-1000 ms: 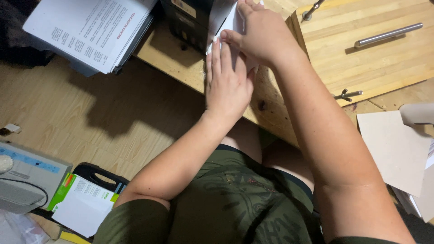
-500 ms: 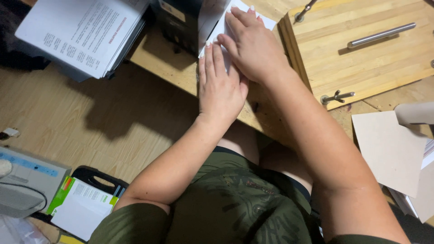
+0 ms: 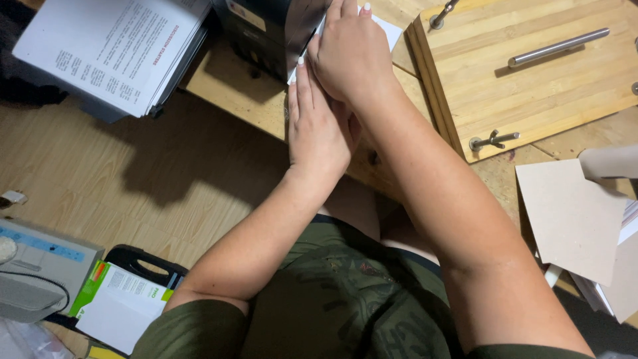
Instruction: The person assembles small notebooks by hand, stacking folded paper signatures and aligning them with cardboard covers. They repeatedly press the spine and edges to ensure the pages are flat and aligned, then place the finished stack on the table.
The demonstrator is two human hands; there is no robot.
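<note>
Nearest the body, low at the left, a white and green package [image 3: 119,302] lies on a black case beside a grey machine [image 3: 36,276]. On the wooden table [image 3: 239,100], the left hand [image 3: 318,126] lies flat, fingers straight and together, gripping nothing; it seems to pin the white paper [image 3: 389,28]. The right hand [image 3: 351,56] presses flat over it (likely smoothing the sheet), against a black box [image 3: 272,30]. Farther left sits a stack of printed pages [image 3: 113,50]; right, a wooden press board [image 3: 531,66].

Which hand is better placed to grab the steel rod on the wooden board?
Right, probably. The right hand lies flat on the white paper, next to the wooden board carrying the steel rod. The left hand sits farther away.
</note>
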